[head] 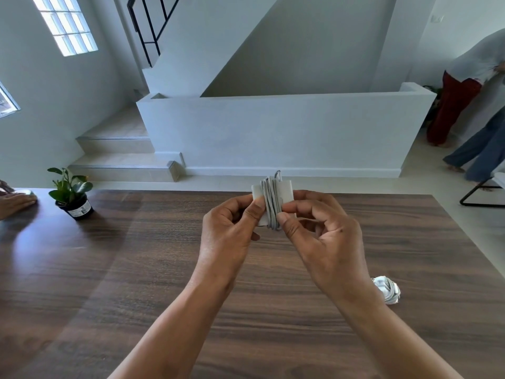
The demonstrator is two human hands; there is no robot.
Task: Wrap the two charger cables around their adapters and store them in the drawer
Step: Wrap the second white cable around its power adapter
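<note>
From the head view, both hands are working together above the far middle of the tabletop (pixel 164 269), holding a white adapter (pixel 286 190) in the air, clear of the wood. The left hand (pixel 229 228) is pinching the adapter's left side, its thumb pressing across the near face and the other fingers curled behind. The right hand (pixel 322 236) is closing its thumb and forefinger on the grey cable (pixel 272 206), which is lying in several tight turns around the middle of the adapter; a short loop of it is sticking up above the top edge. The wrap is looking nearly finished, judging by how little slack is showing.

A second charger bundle (pixel 388 289), already wound, is lying on the tabletop near the right edge, just beside the right forearm. A small potted plant (pixel 72 195) is standing near the far left corner, and another person's hand (pixel 15 201) is resting at the left edge. No drawer is showing in this view.

The adapter is likely light and rigid, with smooth plastic faces that could slip, so gripping it across its flat sides over the coils should be keeping the turns from springing loose. The cable looks soft and springy; its loose end probably needs tucking or pinning under a thumb.
</note>
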